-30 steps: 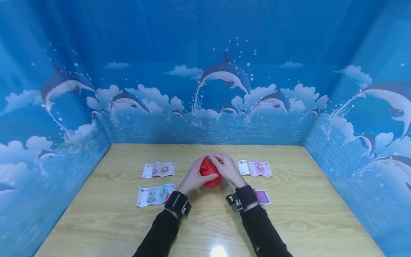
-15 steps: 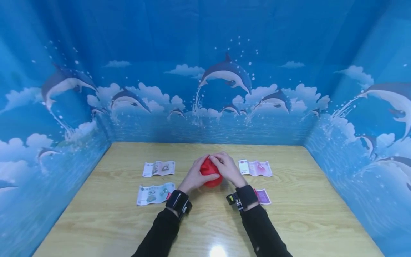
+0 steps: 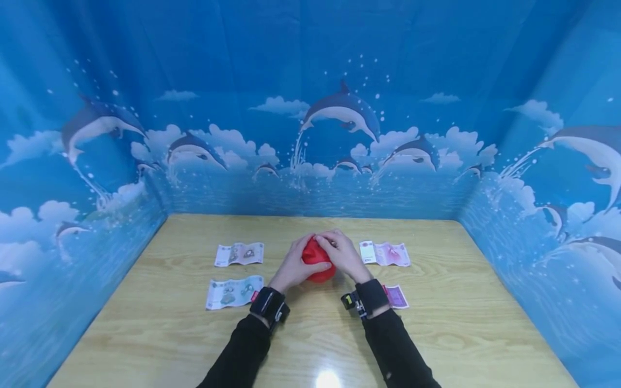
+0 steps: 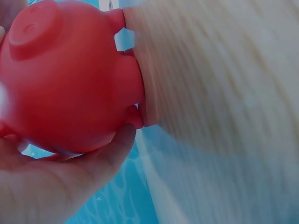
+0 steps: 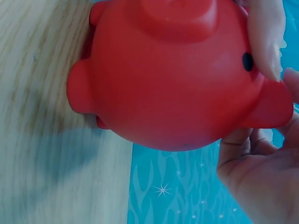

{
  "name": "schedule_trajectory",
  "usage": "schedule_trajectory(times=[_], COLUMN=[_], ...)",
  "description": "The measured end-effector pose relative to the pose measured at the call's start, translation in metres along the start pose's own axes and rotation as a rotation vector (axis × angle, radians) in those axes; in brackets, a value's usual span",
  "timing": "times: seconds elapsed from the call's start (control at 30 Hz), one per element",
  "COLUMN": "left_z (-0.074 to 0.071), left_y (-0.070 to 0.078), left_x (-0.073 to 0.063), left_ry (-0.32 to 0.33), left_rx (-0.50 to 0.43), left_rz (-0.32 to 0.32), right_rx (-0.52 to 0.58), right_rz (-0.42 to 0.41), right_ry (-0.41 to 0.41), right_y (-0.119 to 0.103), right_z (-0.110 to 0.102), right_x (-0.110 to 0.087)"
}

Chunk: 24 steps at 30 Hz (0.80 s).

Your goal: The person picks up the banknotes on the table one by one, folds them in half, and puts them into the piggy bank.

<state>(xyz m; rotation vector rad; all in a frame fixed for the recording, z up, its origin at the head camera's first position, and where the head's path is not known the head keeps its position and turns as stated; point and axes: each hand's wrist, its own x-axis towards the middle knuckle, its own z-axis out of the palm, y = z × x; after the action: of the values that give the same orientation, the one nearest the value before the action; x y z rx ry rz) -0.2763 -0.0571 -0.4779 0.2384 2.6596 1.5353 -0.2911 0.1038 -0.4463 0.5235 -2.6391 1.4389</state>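
A round red piggy bank (image 3: 319, 264) stands on stubby feet at the middle of the wooden table, between both hands. Its snout (image 4: 35, 30) and feet show in the left wrist view. My left hand (image 3: 294, 268) grips its left side, the thumb laid across the front. My right hand (image 3: 343, 255) holds the upper right part. In the right wrist view, fingers (image 5: 236, 144) curl by the ear (image 5: 273, 105), near a black eye (image 5: 247, 61). The far side of the bank is hidden behind the hands.
Two banknotes lie at left, a brownish one (image 3: 240, 254) behind a greenish one (image 3: 233, 292). On the right are a pink banknote (image 3: 390, 254) and a purple one (image 3: 398, 297), partly covered by the right wrist. A blue dolphin curtain (image 3: 310, 188) encloses the table (image 3: 461, 323).
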Motion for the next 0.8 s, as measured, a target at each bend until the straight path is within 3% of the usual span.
schedule_trajectory(times=[0.43, 0.8], left_z=[-0.0019, -0.0014], left_y=[-0.0019, -0.0035], left_x=[0.0017, 0.0033], left_ry=[-0.027, -0.033], left_rx=[-0.044, -0.049], left_rz=[0.04, 0.041], right_rx=[-0.007, 0.025], right_rz=[0.005, 0.045], right_ry=[-0.012, 0.039], right_y=[0.0018, 0.0], right_z=[-0.001, 0.0004], right_x=[0.0009, -0.0007])
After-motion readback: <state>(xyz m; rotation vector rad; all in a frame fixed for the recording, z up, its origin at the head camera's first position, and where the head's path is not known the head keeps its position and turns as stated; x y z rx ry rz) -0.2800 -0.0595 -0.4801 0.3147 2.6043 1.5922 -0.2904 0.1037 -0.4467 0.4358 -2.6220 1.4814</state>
